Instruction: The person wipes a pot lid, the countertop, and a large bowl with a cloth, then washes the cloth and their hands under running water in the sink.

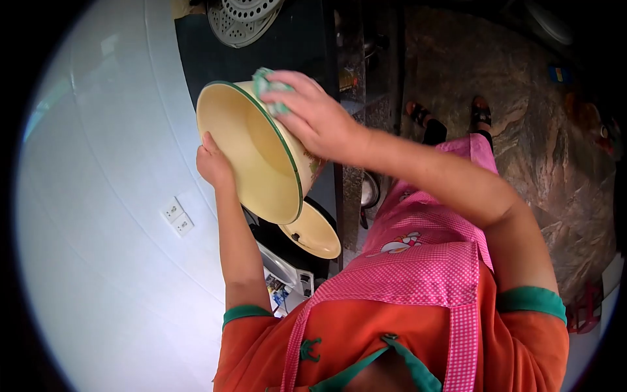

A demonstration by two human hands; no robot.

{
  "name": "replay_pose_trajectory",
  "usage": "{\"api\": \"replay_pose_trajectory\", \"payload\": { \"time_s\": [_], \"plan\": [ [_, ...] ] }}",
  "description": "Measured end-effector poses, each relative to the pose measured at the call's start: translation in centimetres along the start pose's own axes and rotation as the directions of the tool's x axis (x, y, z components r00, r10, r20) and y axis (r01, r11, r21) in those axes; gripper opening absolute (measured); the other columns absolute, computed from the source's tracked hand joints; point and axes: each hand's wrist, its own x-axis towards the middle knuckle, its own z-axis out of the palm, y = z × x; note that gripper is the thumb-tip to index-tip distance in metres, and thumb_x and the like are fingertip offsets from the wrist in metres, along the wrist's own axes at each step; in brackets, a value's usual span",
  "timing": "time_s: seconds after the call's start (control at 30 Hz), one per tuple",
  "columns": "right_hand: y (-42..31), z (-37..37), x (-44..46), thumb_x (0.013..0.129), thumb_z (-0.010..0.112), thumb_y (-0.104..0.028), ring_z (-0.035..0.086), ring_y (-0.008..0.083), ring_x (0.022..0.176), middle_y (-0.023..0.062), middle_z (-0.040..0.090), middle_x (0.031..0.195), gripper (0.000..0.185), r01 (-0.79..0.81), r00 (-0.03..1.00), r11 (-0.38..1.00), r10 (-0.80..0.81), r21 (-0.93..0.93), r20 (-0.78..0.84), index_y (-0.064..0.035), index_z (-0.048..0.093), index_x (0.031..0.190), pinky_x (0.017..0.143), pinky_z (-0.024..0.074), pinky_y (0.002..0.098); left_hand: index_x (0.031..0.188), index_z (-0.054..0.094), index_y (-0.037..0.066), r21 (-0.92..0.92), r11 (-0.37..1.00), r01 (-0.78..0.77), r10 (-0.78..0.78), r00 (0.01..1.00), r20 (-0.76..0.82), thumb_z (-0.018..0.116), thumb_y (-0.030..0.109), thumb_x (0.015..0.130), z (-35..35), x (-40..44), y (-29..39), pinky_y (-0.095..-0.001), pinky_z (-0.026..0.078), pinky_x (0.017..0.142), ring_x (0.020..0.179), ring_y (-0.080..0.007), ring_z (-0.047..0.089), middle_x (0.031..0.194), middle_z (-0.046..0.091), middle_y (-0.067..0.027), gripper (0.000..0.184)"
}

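Observation:
A cream enamel pot point(258, 160) with a green rim is held tilted, so that its inner side shows. My left hand point(215, 162) grips the pot at its rim on the left, thumb visible and the other fingers mostly hidden. Against the outer wall near the upper rim, my right hand point(313, 117) presses a crumpled green-and-white cloth point(264, 85). Part of a printed pattern shows on the pot's outside below that wrist. Below the pot lies a cream lid point(320, 235) with a dark knob, partly covered by the pot.
A perforated metal steamer plate point(243, 29) lies on the dark counter point(287, 55) at the top. Wall sockets point(177, 215) are on the white wall point(117, 163) at left. A metal pan point(369, 189) sits on a lower shelf beside the pink apron point(418, 261).

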Motion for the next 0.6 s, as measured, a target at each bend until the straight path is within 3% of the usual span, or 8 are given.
{"api": "replay_pose_trajectory", "payload": {
  "time_s": [0.07, 0.13, 0.23, 0.33, 0.4, 0.47, 0.6],
  "plan": [
    [2.0, 0.8, 2.6, 0.088, 0.048, -0.015, 0.047, 0.0308, 0.114, 0.0164, 0.05, 0.119, 0.027, 0.008, 0.999, 1.0, -0.008, -0.002, 0.042, -0.0028, 0.056, 0.11, 0.096, 0.0369, 0.0342, 0.065, 0.051, -0.001, 0.003, 1.0, -0.01, 0.01, 1.0, 0.006, 0.036, 0.052, 0.091, 0.1, 0.2, -0.3, -0.0392, 0.042, 0.059, 0.061, -0.0296, 0.054, 0.065, 0.057, -0.0149, 0.062],
    [3.7, 1.2, 5.4, 0.09, 0.045, -0.021, 0.048, 0.029, 0.113, 0.015, 0.055, 0.114, 0.028, -0.133, 0.96, 0.991, 0.137, -0.033, 0.244, -0.0023, 0.059, 0.107, 0.095, 0.0385, 0.0341, 0.065, 0.051, -0.001, -0.008, 1.0, -0.026, 0.026, 1.0, 0.016, 0.036, 0.053, 0.091, 0.0, 0.4, -0.4, -0.0393, 0.042, 0.058, 0.06, -0.0298, 0.054, 0.065, 0.057, -0.0152, 0.062],
    [5.5, 2.2, 6.7, 0.088, 0.042, -0.025, 0.053, 0.0339, 0.103, 0.0207, 0.059, 0.1, 0.031, -0.554, 0.79, 0.832, 0.512, 0.037, 0.337, -0.002, 0.062, 0.095, 0.087, 0.0426, 0.0371, 0.065, 0.05, -0.001, -0.045, 0.996, -0.074, 0.075, 0.997, 0.017, 0.036, 0.056, 0.09, 0.3, 1.2, -0.4, -0.0395, 0.041, 0.058, 0.06, -0.0302, 0.052, 0.064, 0.055, -0.016, 0.064],
    [6.1, 1.4, 4.3, 0.089, 0.042, -0.026, 0.05, 0.0333, 0.107, 0.0199, 0.057, 0.107, 0.032, -0.33, 0.898, 0.944, 0.317, -0.008, 0.306, -0.0037, 0.06, 0.101, 0.088, 0.0421, 0.0363, 0.064, 0.048, -0.001, -0.075, 0.987, -0.142, 0.142, 0.99, -0.005, 0.036, 0.06, 0.088, 1.1, 2.5, -1.2, -0.0395, 0.041, 0.058, 0.059, -0.0305, 0.051, 0.062, 0.053, -0.0167, 0.067],
    [2.3, 0.4, -0.1, 0.088, 0.047, -0.02, 0.046, 0.0355, 0.113, 0.0214, 0.049, 0.12, 0.03, -0.257, 0.966, 0.966, 0.257, 0.001, 0.039, -0.0056, 0.057, 0.112, 0.093, 0.0395, 0.0371, 0.063, 0.047, -0.001, -0.088, 0.983, -0.164, 0.165, 0.986, 0.008, 0.036, 0.062, 0.087, 1.1, 2.9, -1.2, -0.0396, 0.041, 0.057, 0.059, -0.0307, 0.05, 0.062, 0.052, -0.0169, 0.069],
    [-1.6, -0.9, -3.9, 0.084, 0.047, -0.004, 0.037, 0.0352, 0.125, 0.022, 0.035, 0.134, 0.041, -0.216, 0.97, 0.976, 0.212, 0.026, 0.118, -0.0048, 0.048, 0.126, 0.102, 0.0323, 0.0365, 0.063, 0.047, -0.001, -0.129, 0.975, -0.179, 0.182, 0.983, 0.014, 0.036, 0.064, 0.086, 1.0, 3.0, -1.1, -0.0398, 0.041, 0.057, 0.059, -0.0304, 0.05, 0.062, 0.052, -0.0164, 0.07],
    [-5.4, -0.4, -7.0, 0.079, 0.052, 0.002, 0.036, 0.0391, 0.123, 0.0224, 0.034, 0.131, 0.047, -0.207, 0.976, 0.976, 0.202, 0.062, 0.087, -0.0031, 0.047, 0.125, 0.102, 0.0316, 0.0381, 0.063, 0.045, -0.001, -0.065, 0.967, -0.248, 0.248, 0.969, 0.002, 0.036, 0.065, 0.085, 1.0, 3.8, -0.6, -0.04, 0.041, 0.057, 0.057, -0.0298, 0.049, 0.061, 0.051, -0.0153, 0.07]
  ]
}}
